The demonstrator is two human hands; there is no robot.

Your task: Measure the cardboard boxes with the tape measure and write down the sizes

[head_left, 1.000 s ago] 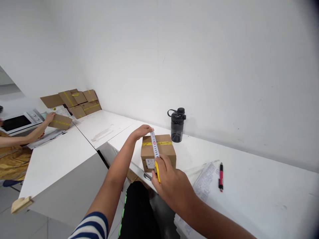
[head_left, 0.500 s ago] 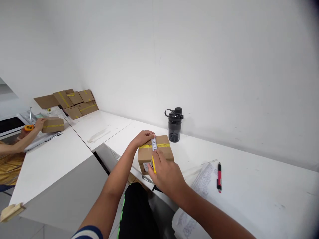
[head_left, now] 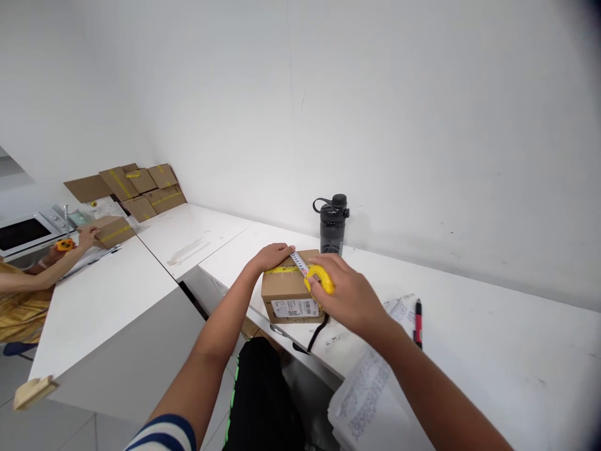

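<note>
A small cardboard box (head_left: 286,300) sealed with yellow tape sits near the front edge of the white table (head_left: 469,338), a white label on its near side. My left hand (head_left: 272,255) rests on the box's far top edge and pins the end of a measuring tape (head_left: 300,263) there. My right hand (head_left: 350,295) is closed round the yellow tape measure case (head_left: 320,279) above the box's right side. A short length of tape runs between the two hands. A black strap hangs from the case.
A black water bottle (head_left: 333,223) stands behind the box by the wall. Printed papers (head_left: 370,382) and a red pen (head_left: 417,322) lie to the right. At far left another person's hand (head_left: 87,236) touches a cardboard box (head_left: 113,230); flattened cartons (head_left: 136,186) lean on the wall.
My right hand has swung the tape case from the box's near side to its right side, so the tape now runs sideways along the top. The tape has shortened.
</note>
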